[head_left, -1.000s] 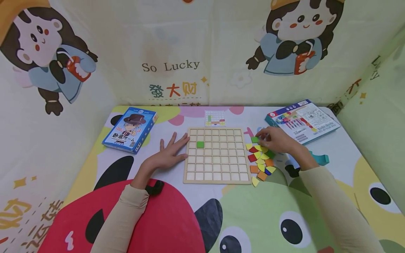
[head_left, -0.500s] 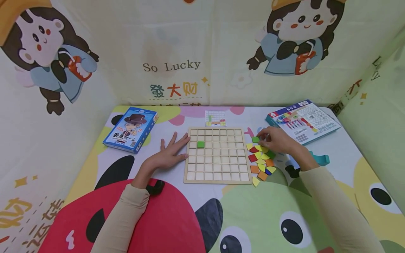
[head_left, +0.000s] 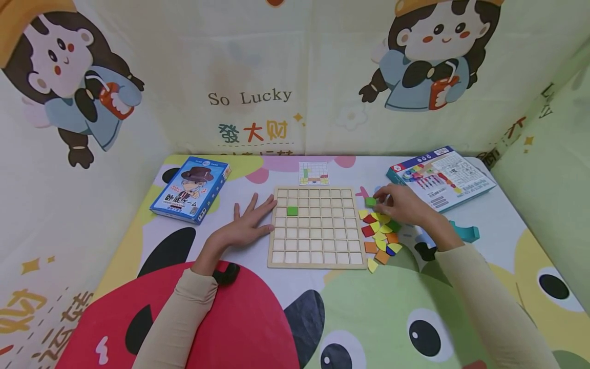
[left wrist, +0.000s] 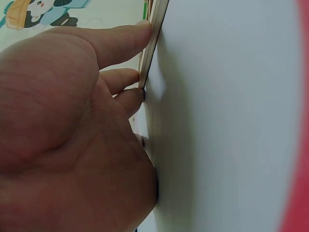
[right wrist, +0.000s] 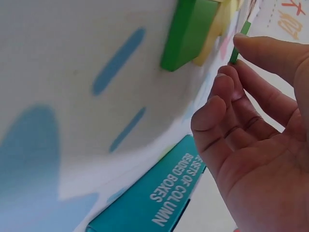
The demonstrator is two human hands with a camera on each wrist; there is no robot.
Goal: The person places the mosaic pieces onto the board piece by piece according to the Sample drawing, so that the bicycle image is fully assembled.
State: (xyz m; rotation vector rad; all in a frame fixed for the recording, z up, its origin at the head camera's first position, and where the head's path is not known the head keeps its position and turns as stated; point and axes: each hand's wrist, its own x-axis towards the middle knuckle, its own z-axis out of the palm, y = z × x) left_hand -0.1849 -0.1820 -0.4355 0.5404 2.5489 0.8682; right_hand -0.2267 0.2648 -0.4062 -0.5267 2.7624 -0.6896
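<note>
My left hand (head_left: 246, 223) lies with fingers spread at the left edge of a wooden grid board (head_left: 318, 264); in the left wrist view its thumb and fingertips touch the board's side. One green square tile (head_left: 292, 211) sits in a cell near the board's upper left. To the right of the board, my right hand (head_left: 397, 203) pinches another green square tile (head_left: 370, 202) between thumb and forefinger. In the right wrist view that tile (right wrist: 243, 36) stands out from the fingertips. Below this hand lies a loose pile of yellow, red, orange and blue tiles (head_left: 381, 255).
A small pattern card (head_left: 314, 173) lies behind the board. At the back left is a blue box (head_left: 190, 188), and at the back right a teal-edged box (head_left: 442, 177). A teal curved piece (head_left: 467, 233) rests near the right forearm.
The green tile in my right hand has risen slightly and shifted a little left and away from me. The left hand and the board have stayed in place.
</note>
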